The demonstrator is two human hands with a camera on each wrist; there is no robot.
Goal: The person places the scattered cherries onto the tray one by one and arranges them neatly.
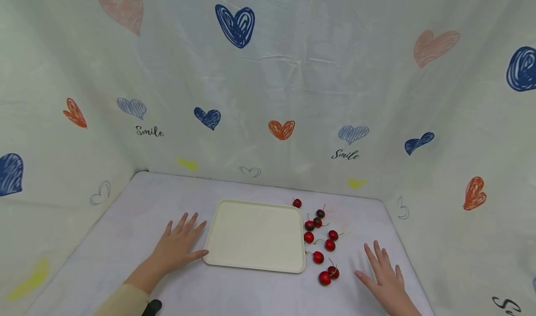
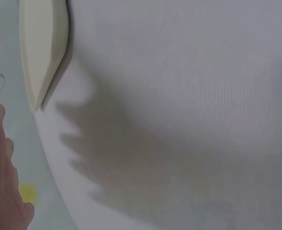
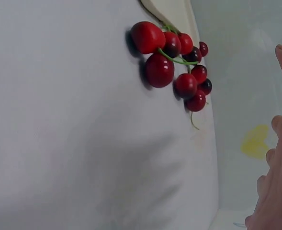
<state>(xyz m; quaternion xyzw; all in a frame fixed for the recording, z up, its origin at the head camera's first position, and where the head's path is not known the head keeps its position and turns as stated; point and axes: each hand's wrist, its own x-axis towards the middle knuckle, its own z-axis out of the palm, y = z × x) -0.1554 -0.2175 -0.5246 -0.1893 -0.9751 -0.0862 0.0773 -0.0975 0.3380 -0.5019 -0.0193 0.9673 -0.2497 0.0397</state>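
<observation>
A cream rectangular tray [image 1: 255,237] lies in the middle of the table with nothing on it. Several red and dark red cherries [image 1: 318,257] with green stems are scattered along its right side; the right wrist view shows the cherries [image 3: 185,86] bunched near the tray's edge. My left hand [image 1: 177,246] hovers at the tray's left side, fingers spread, its thumb overlapping the near-left corner in the head view. To the right of the cherries, my right hand [image 1: 385,279] is held with its fingers spread and holds nothing. Both hands cast shadows on the table.
The white table [image 1: 234,292] ends at a pale curtain [image 1: 314,88] printed with hearts and the word "Smile", which hangs behind it and on both sides. A black band [image 1: 152,307] shows at the left sleeve.
</observation>
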